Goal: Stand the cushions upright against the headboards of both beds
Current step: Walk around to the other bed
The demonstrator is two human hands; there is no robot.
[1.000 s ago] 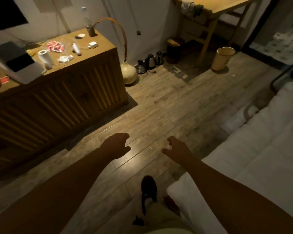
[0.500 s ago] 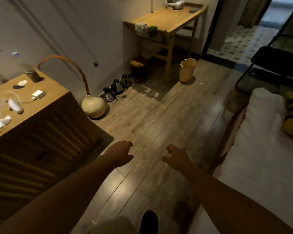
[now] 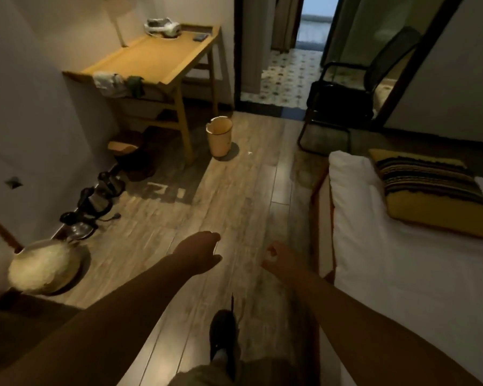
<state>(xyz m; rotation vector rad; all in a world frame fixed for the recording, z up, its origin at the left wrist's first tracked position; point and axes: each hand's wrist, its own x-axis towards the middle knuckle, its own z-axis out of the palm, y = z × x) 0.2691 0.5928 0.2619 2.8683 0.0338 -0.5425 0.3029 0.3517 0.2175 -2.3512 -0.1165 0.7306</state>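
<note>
A yellow cushion with dark stripes (image 3: 432, 190) lies flat on the white bed (image 3: 388, 274) at the right, near its far end. No headboard shows in this view. My left hand (image 3: 200, 253) hangs over the wooden floor, empty, fingers loosely curled and apart. My right hand (image 3: 280, 259) is also empty, fingers loosely bent, just left of the bed's edge and well short of the cushion. Both forearms reach forward from the bottom of the view.
A wooden desk (image 3: 156, 59) stands at the back left with a yellow bin (image 3: 220, 135) beside it. Kettles (image 3: 95, 201) and a round lamp base (image 3: 43, 270) sit along the left wall. A black chair (image 3: 338, 107) stands by the doorway (image 3: 287, 65).
The view has swung right and up: the wooden cabinet has left the frame, the doorway, chair and striped cushion have come into sight. Both hands stay empty and held forward.
</note>
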